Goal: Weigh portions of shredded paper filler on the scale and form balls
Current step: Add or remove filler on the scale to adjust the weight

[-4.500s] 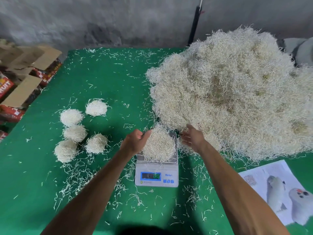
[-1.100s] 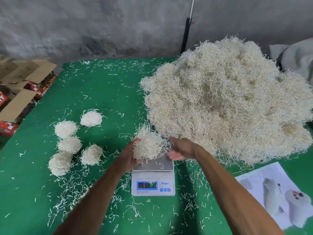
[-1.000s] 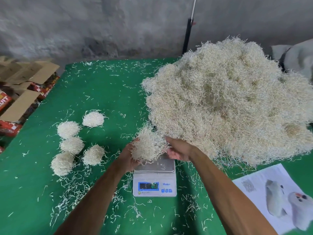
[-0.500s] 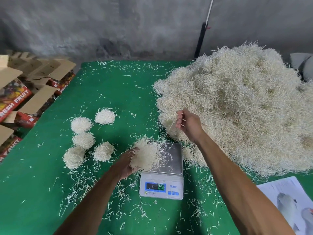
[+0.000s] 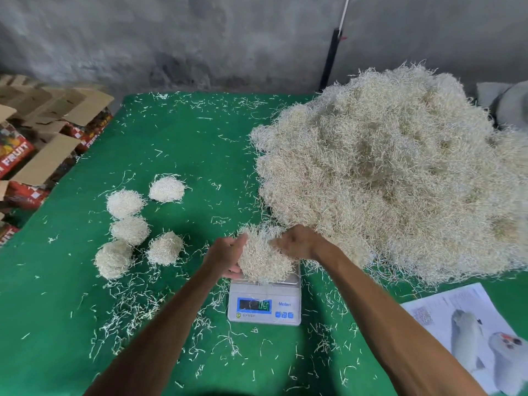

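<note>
A cream clump of shredded paper filler (image 5: 264, 258) sits over the pan of a small white digital scale (image 5: 264, 305) whose display is lit. My left hand (image 5: 227, 252) grips the clump's left side with curled fingers. From the right, my right hand (image 5: 297, 242) has its fingers on top of the clump. A big heap of the same filler (image 5: 400, 172) covers the right half of the green table. Several finished balls (image 5: 130, 228) lie in a cluster to the left of the scale.
The green table cloth (image 5: 185, 144) is strewn with loose paper strands, thickest in front of the balls. A printed sheet (image 5: 471, 332) lies at the front right. Open cardboard boxes (image 5: 34, 144) stand off the table's left edge. A grey wall closes the back.
My right hand came back from the heap down onto the clump. The clump, held off the pan's left edge by my left hand half a second ago, now lies on the scale.
</note>
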Available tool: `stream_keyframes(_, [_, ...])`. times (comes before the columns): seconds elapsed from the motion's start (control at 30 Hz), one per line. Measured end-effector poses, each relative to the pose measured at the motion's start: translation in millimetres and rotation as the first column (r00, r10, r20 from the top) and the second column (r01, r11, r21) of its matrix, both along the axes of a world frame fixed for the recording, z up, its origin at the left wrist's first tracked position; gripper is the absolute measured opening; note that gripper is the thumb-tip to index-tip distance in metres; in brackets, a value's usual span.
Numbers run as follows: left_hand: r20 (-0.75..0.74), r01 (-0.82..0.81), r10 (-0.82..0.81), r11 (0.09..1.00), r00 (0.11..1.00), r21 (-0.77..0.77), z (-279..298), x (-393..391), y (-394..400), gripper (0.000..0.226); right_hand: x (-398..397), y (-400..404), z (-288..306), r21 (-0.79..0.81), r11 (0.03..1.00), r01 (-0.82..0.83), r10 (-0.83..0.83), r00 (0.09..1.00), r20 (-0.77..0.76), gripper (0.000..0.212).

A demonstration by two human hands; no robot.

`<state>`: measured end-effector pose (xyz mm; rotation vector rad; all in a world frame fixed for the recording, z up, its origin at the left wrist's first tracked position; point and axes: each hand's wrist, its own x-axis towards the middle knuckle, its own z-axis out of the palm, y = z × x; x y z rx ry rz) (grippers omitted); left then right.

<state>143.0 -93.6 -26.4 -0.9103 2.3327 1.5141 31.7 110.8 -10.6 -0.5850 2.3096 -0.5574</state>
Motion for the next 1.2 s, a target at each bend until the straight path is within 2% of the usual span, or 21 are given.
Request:
stream_keyframes(0.03, [-0.054, 0.018, -0.024, 0.994, 0.998, -0.11, -1, 2, -2, 0.06, 1, 3, -2, -0.06, 0.995, 0.074, -0.075, 0.997, -0.016, 0.069])
stream_keyframes(0.1, [-0.111, 0.014, -0.04, 0.975, 0.993, -0.223, -3, 6, -5, 0.055, 1, 7, -3, -0.113, 0.983, 0.147, -0.159, 0.982, -0.106, 0.073])
stream_keyframes(0.23, [-0.2, -0.005, -0.055, 0.958, 0.978, -0.286, -8, 8, -6, 0.055, -3, 10, -11, -0.183, 0.963, 0.199, -0.239, 0.944, -0.226, 0.077])
stream_keyframes(0.33, [-0.192, -0.003, -0.061, 0.95, 0.98, -0.313, -9, 10, -8, 0.055, -4, 10, -15, -0.207, 0.961, 0.184, -0.235, 0.936, -0.261, 0.076])
stream_keyframes(0.6, [-0.204, -0.002, -0.067, 0.947, 0.977, -0.321, -10, 18, -13, 0.054, 2, 8, -14, -0.192, 0.968, 0.163, -0.211, 0.943, -0.259, 0.059])
stream_keyframes(0.87, [-0.213, 0.009, -0.075, 0.956, 0.974, -0.292, -14, 22, -15, 0.056, 4, 7, -17, -0.154, 0.976, 0.153, -0.191, 0.943, -0.274, 0.057])
stream_keyframes(1.2, [-0.199, 0.007, -0.063, 0.963, 0.978, -0.268, -18, 22, -16, 0.057, 7, 6, -19, -0.186, 0.967, 0.174, -0.219, 0.942, -0.255, 0.056])
